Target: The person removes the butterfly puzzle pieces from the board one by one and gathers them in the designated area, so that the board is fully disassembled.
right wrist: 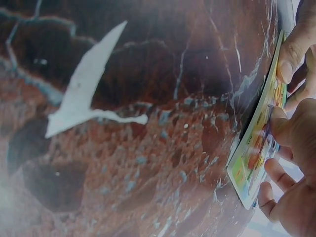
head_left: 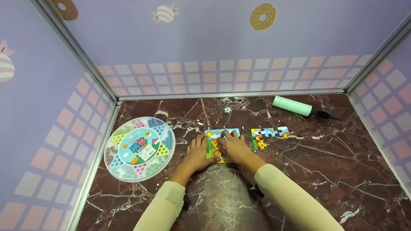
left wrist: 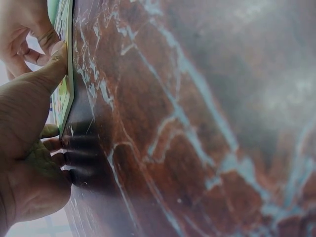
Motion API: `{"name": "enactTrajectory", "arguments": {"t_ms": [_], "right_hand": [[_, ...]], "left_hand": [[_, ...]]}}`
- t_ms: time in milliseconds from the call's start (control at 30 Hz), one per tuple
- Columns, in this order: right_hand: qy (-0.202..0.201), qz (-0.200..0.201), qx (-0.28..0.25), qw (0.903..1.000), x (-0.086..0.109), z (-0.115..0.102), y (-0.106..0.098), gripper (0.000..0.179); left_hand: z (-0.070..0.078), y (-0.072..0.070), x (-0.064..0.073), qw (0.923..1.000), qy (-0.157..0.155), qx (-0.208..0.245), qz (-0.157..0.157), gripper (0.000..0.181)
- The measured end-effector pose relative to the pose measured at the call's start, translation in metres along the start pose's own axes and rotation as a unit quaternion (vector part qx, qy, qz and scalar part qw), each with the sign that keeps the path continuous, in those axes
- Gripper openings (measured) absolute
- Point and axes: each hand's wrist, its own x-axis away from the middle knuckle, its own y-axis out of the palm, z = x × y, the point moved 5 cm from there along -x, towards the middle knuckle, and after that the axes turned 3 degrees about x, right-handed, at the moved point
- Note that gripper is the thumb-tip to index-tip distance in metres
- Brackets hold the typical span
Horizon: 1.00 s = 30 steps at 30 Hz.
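A small jigsaw puzzle in a flat tray (head_left: 210, 157), printed with a sun, a rainbow and orange shapes, lies on the dark marble table. My left hand (head_left: 198, 153) grips its left side, fingers along the edge and thumb on the near part of the picture. Over its right half bends my right hand (head_left: 235, 148); in the right wrist view its thumb rests on the picture and its curled fingertips meet the tray (right wrist: 239, 185) near a corner. Whether a loose piece is under those fingers I cannot tell. Several loose puzzle pieces (head_left: 269, 132) lie right of the tray.
A round Chinese checkers set (head_left: 139, 149) under a clear lid sits at the left. A mint-green cylinder with a black tip (head_left: 292, 106) lies back right, and a small round silvery thing (head_left: 227, 110) behind the tray. Patterned walls (head_left: 208, 77) enclose the table.
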Motion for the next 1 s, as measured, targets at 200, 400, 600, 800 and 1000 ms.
{"name": "enactTrajectory", "arguments": {"t_ms": [200,400,600,800,1000], "right_hand": [[0.000,-0.004,-0.002,1.0000,-0.0003,-0.0010,0.0006,0.041],[-0.023,0.001,-0.003,0.9997,0.0006,-0.0022,0.0010,0.048],[-0.045,0.012,-0.005,0.9989,0.0029,-0.0036,-0.0006,0.065],[-0.041,0.009,0.003,0.9991,0.0041,-0.0033,0.0007,0.071],[-0.034,-0.013,-0.002,0.9993,0.0034,-0.0030,-0.0012,0.078]], "left_hand": [[0.0012,-0.0011,0.0011,1.0000,0.005,0.007,0.003,0.110],[0.0020,-0.0022,0.0013,0.9999,0.005,0.009,0.003,0.109],[0.0012,-0.0017,0.0008,1.0000,0.001,0.006,0.001,0.110],[0.0023,-0.0025,0.0013,0.9999,0.009,0.010,0.009,0.109],[0.0028,-0.0025,0.0018,0.9999,0.005,0.009,0.005,0.109]]}}
